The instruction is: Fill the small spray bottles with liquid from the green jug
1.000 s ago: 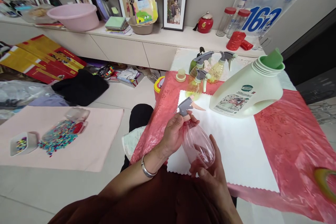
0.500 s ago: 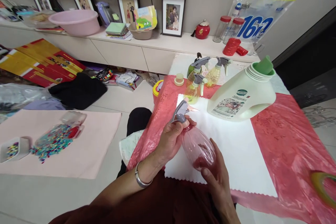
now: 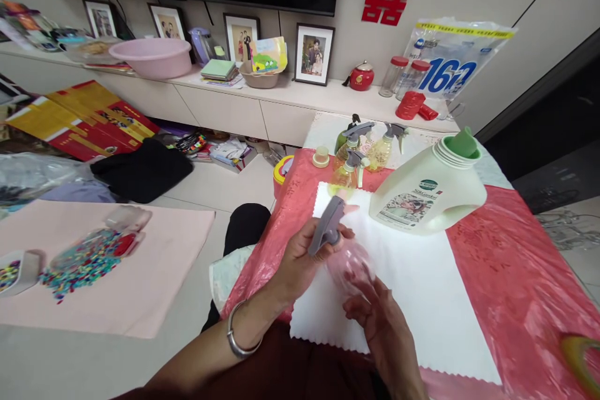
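Note:
A clear pink spray bottle (image 3: 352,267) with a grey trigger head is held tilted over the white mat (image 3: 422,287). My left hand (image 3: 304,256) grips it at the neck, just under the trigger head. Around its lower end are the curled fingers of my right hand (image 3: 382,319), which partly hide the base. Behind the bottle, several yellowish spray bottles (image 3: 344,178) with grey heads stand together. A large pale green detergent jug (image 3: 429,190) stands to the right, a green piece in its mouth. A small pale cap (image 3: 321,156) sits near the yellowish bottles.
Red plastic sheeting (image 3: 525,262) covers the table around the mat. A roll of tape (image 3: 581,353) lies at the right edge. To the left, a pink sheet (image 3: 154,275) carries scattered colored beads (image 3: 89,262). A long cabinet (image 3: 225,109) runs along the wall.
The spray bottle has turned in my hands, its trigger head now upright and its base nearer my right fingers. The camera view has tilted up slightly.

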Demonstrator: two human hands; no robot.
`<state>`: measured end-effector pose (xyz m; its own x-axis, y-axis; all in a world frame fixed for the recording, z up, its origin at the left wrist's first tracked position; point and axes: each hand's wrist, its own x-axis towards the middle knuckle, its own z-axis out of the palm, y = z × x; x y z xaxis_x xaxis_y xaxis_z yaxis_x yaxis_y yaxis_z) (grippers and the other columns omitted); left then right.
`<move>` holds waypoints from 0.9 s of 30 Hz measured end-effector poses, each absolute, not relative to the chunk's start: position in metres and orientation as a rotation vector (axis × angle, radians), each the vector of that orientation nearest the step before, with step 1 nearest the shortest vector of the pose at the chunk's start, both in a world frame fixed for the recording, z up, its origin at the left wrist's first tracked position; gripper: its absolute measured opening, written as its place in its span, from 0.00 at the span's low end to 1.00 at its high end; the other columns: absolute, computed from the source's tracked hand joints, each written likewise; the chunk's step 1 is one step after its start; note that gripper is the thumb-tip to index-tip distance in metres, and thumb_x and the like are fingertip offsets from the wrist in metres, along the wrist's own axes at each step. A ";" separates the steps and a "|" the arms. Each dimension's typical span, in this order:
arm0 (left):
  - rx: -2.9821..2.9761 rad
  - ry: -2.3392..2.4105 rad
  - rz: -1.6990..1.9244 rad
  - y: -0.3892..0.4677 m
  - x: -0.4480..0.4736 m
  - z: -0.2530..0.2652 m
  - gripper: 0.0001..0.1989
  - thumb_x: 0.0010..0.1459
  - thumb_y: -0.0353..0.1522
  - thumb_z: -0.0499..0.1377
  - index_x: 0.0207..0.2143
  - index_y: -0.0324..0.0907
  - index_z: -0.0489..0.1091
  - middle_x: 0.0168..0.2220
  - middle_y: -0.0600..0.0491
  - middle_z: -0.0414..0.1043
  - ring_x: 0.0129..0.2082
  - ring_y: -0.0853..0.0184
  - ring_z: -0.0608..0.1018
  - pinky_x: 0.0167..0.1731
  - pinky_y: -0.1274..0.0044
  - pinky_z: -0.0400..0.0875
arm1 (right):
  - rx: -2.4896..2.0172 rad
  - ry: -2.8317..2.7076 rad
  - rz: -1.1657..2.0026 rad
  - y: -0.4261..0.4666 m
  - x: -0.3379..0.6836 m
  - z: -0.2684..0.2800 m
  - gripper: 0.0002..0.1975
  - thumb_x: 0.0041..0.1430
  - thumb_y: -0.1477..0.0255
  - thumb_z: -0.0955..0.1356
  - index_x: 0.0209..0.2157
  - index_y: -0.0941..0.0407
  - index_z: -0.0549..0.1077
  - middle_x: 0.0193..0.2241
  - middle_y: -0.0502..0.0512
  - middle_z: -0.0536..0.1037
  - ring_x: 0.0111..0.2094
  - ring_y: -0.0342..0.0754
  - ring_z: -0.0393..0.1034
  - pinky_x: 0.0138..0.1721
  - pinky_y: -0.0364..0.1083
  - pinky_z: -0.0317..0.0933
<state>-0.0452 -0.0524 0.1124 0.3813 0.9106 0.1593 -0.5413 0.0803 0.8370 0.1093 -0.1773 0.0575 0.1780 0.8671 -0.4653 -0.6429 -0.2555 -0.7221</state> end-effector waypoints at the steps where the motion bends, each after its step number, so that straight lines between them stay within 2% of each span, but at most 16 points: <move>1: 1.013 0.515 1.195 -0.047 -0.047 0.112 0.15 0.58 0.43 0.68 0.41 0.44 0.75 0.40 0.51 0.77 0.46 0.61 0.78 0.51 0.67 0.71 | -1.142 -0.318 1.439 -0.178 0.112 0.056 0.35 0.54 0.49 0.77 0.57 0.53 0.72 0.54 0.65 0.71 0.36 0.50 0.72 0.37 0.48 0.67; 6: 1.268 0.766 1.407 -0.009 -0.051 0.106 0.10 0.60 0.39 0.67 0.41 0.46 0.76 0.41 0.53 0.75 0.41 0.66 0.76 0.45 0.74 0.71 | -1.208 -0.486 1.441 -0.185 0.124 0.051 0.31 0.54 0.56 0.78 0.56 0.55 0.75 0.46 0.63 0.74 0.35 0.46 0.69 0.39 0.46 0.67; 13: 1.537 0.900 1.491 0.023 -0.031 0.087 0.12 0.62 0.41 0.63 0.44 0.44 0.76 0.42 0.50 0.74 0.43 0.63 0.76 0.49 0.70 0.72 | -1.328 -0.488 1.276 -0.188 0.117 0.058 0.32 0.52 0.54 0.78 0.53 0.57 0.76 0.42 0.61 0.75 0.33 0.45 0.68 0.37 0.46 0.68; 16: 1.571 0.910 1.483 0.026 -0.022 0.078 0.12 0.63 0.40 0.62 0.44 0.44 0.75 0.42 0.50 0.73 0.44 0.63 0.77 0.48 0.70 0.72 | -1.408 -0.457 1.074 -0.188 0.133 0.062 0.31 0.53 0.54 0.78 0.53 0.57 0.75 0.44 0.59 0.75 0.35 0.44 0.69 0.41 0.44 0.68; 20: 1.592 0.942 1.455 0.024 -0.017 0.070 0.13 0.63 0.38 0.61 0.49 0.45 0.72 0.47 0.48 0.73 0.49 0.60 0.76 0.52 0.66 0.70 | -1.526 -0.579 0.685 -0.175 0.189 0.077 0.34 0.45 0.55 0.80 0.49 0.60 0.74 0.48 0.61 0.75 0.41 0.47 0.71 0.43 0.44 0.68; 24: 1.613 1.009 1.414 0.022 -0.014 0.066 0.19 0.58 0.34 0.65 0.52 0.46 0.69 0.49 0.47 0.73 0.52 0.56 0.75 0.56 0.62 0.68 | -1.731 -0.660 0.261 -0.140 0.246 0.112 0.37 0.46 0.53 0.77 0.54 0.57 0.75 0.50 0.59 0.74 0.49 0.54 0.71 0.55 0.52 0.65; 27: 1.621 1.053 1.402 0.023 -0.011 0.062 0.27 0.55 0.31 0.65 0.57 0.47 0.66 0.54 0.46 0.72 0.56 0.54 0.73 0.59 0.59 0.64 | -1.874 -0.837 0.078 -0.109 0.274 0.133 0.39 0.46 0.51 0.73 0.58 0.54 0.74 0.54 0.57 0.72 0.54 0.58 0.68 0.56 0.56 0.64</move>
